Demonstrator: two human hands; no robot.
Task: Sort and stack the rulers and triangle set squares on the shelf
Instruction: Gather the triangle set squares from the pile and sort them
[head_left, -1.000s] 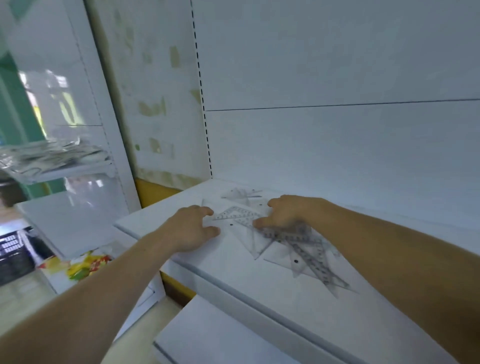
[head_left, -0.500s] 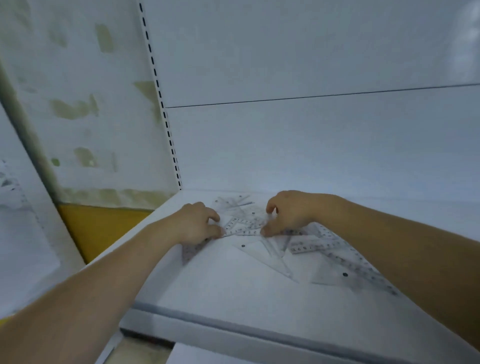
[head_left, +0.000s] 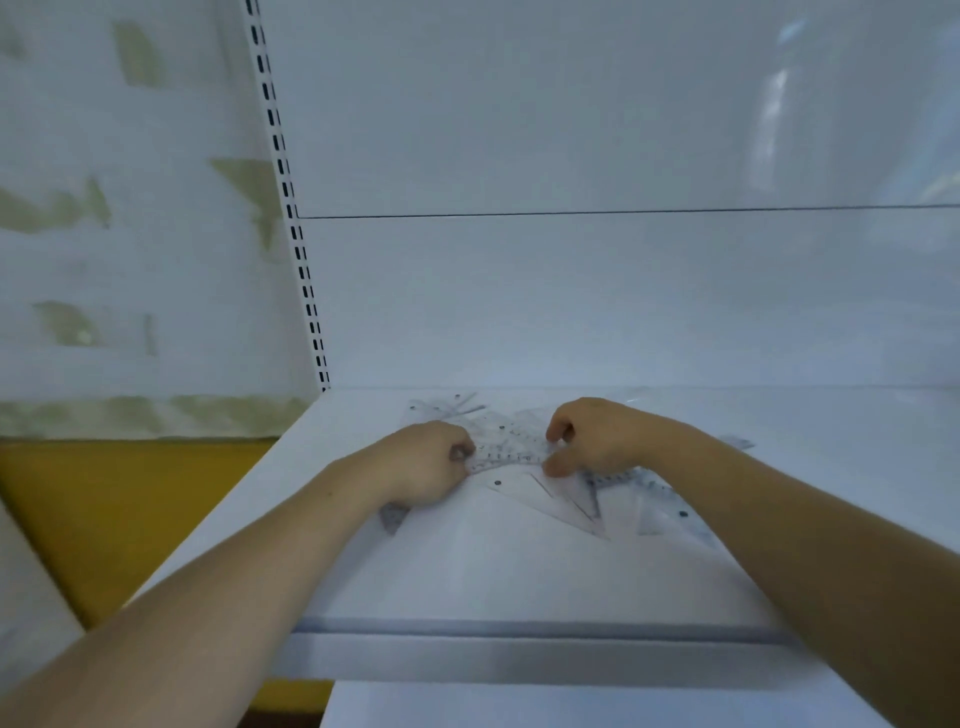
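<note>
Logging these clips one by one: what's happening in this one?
A person is working with both bare hands in a pile of clear rulers and set squares on a white shelf. The left hand grips one end of what looks like a ruler, and the right hand pinches its other end. The rest lie loose and overlapping, not yet sorted or stacked.
</note>
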